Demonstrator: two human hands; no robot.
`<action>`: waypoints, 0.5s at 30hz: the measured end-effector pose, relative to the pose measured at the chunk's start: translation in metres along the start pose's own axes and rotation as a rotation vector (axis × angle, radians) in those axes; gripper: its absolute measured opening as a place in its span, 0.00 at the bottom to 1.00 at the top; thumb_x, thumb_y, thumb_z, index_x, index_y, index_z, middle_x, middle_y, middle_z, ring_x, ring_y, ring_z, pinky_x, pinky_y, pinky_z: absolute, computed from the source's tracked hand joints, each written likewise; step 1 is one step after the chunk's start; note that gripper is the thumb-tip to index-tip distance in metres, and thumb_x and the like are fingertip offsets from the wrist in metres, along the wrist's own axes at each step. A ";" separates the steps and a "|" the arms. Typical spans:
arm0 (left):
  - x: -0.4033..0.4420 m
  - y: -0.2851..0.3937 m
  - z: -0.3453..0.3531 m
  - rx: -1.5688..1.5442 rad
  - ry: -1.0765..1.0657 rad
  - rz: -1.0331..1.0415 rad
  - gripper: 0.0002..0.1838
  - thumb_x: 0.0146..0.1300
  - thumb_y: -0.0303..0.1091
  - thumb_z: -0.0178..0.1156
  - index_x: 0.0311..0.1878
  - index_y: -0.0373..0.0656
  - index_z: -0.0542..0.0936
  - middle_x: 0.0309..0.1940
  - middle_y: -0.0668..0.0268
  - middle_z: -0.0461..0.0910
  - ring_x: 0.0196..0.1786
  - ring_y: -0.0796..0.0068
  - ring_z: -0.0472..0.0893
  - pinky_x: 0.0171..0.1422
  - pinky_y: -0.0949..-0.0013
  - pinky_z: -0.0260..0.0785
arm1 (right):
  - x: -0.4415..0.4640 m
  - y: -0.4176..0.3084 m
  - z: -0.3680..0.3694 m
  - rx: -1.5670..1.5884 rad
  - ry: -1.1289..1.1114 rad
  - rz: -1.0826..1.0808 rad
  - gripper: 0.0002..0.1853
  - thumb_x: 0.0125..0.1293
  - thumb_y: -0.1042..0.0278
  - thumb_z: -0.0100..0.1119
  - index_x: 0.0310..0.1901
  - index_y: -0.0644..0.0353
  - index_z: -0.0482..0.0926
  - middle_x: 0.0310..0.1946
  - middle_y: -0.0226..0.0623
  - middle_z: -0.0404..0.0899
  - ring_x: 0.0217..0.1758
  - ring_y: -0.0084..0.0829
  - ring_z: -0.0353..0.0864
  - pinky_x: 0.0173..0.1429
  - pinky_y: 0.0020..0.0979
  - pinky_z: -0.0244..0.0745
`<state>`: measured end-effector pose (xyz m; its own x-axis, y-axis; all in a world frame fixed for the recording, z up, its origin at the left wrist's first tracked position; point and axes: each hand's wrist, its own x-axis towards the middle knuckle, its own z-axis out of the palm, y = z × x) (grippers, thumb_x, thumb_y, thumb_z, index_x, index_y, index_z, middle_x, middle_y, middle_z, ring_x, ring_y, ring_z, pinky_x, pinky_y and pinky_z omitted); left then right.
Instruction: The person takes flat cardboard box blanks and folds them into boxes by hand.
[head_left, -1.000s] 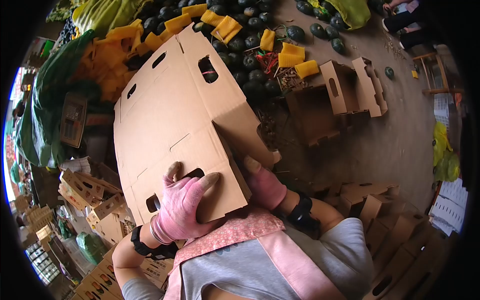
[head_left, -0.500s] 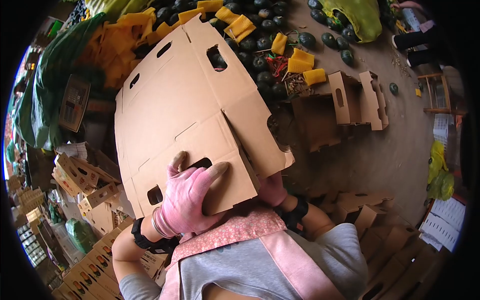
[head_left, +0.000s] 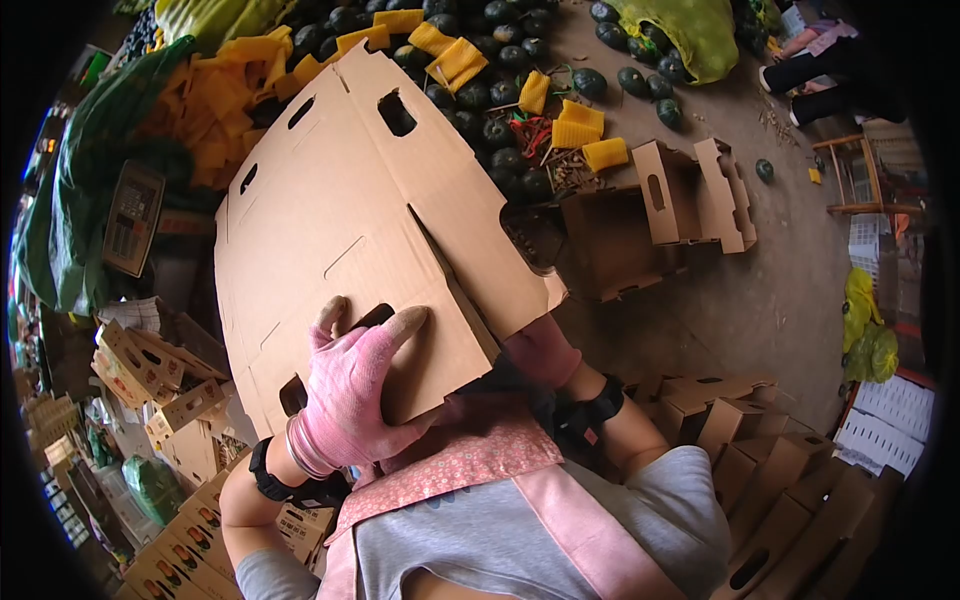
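A large flat cardboard box blank (head_left: 300, 230) with cut-out handle holes and fold lines fills the middle of the view, tilted up in front of me. My left hand (head_left: 352, 390), in a pink glove with dirty fingertips, grips its near edge around a handle hole. Two digits lie spread on the top face; the rest are partly hidden. My right hand (head_left: 543, 352), also pink-gloved, is at the near right edge, partly under the side flap. Its fingers are hidden behind the cardboard. A slit separates the side flap from the near panel.
Dark green squashes (head_left: 500, 95) and yellow foam sleeves (head_left: 575, 125) lie beyond the blank. An open carton (head_left: 690, 195) stands on the floor at right. Cardboard pieces (head_left: 760, 440) pile up at lower right. A scale (head_left: 133, 218) stands left; a person (head_left: 825, 75) is at upper right.
The cardboard blank and both hands have shifted slightly left in view, along with the surroundings. My right hand shows a little more below the side flap.
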<state>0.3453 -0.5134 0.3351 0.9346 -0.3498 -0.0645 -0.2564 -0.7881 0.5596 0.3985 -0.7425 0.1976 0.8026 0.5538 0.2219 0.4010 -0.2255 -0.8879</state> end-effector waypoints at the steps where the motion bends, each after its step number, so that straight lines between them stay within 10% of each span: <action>1: -0.001 0.000 -0.001 0.001 0.012 0.009 0.48 0.36 0.44 0.74 0.63 0.34 0.67 0.51 0.54 0.77 0.54 0.55 0.77 0.72 0.41 0.44 | 0.004 0.000 0.001 0.002 0.026 -0.014 0.18 0.60 0.75 0.52 0.53 0.62 0.77 0.53 0.49 0.77 0.60 0.48 0.74 0.62 0.39 0.71; 6: -0.005 -0.003 -0.004 -0.035 0.041 0.015 0.49 0.35 0.44 0.75 0.63 0.34 0.67 0.53 0.54 0.76 0.57 0.54 0.76 0.72 0.41 0.43 | -0.014 0.017 -0.043 -0.854 -0.332 0.739 0.06 0.63 0.67 0.51 0.34 0.54 0.78 0.41 0.42 0.81 0.49 0.39 0.82 0.46 0.37 0.79; 8: -0.004 -0.002 -0.006 -0.047 0.032 0.004 0.49 0.35 0.44 0.75 0.63 0.34 0.66 0.53 0.53 0.75 0.57 0.54 0.75 0.72 0.41 0.43 | -0.031 0.029 -0.067 -0.879 -0.734 1.032 0.25 0.56 0.58 0.64 0.55 0.56 0.73 0.46 0.43 0.81 0.51 0.45 0.81 0.51 0.43 0.78; 11: -0.001 0.000 -0.009 -0.051 0.014 0.001 0.50 0.33 0.43 0.74 0.64 0.34 0.66 0.53 0.53 0.75 0.57 0.53 0.75 0.72 0.42 0.43 | -0.040 0.004 -0.076 -0.671 -0.434 0.427 0.44 0.51 0.53 0.70 0.67 0.59 0.61 0.46 0.44 0.82 0.51 0.48 0.81 0.54 0.44 0.76; 15: 0.003 0.004 -0.010 -0.046 0.014 0.017 0.51 0.33 0.43 0.74 0.64 0.34 0.66 0.52 0.53 0.76 0.57 0.54 0.75 0.72 0.42 0.43 | -0.002 -0.028 -0.030 0.143 -0.036 0.341 0.34 0.53 0.54 0.69 0.59 0.65 0.72 0.42 0.48 0.82 0.48 0.46 0.83 0.52 0.37 0.76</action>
<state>0.3494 -0.5122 0.3453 0.9336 -0.3556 -0.0432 -0.2609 -0.7577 0.5982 0.3986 -0.7613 0.2345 0.8623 0.4946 -0.1082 0.0458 -0.2890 -0.9562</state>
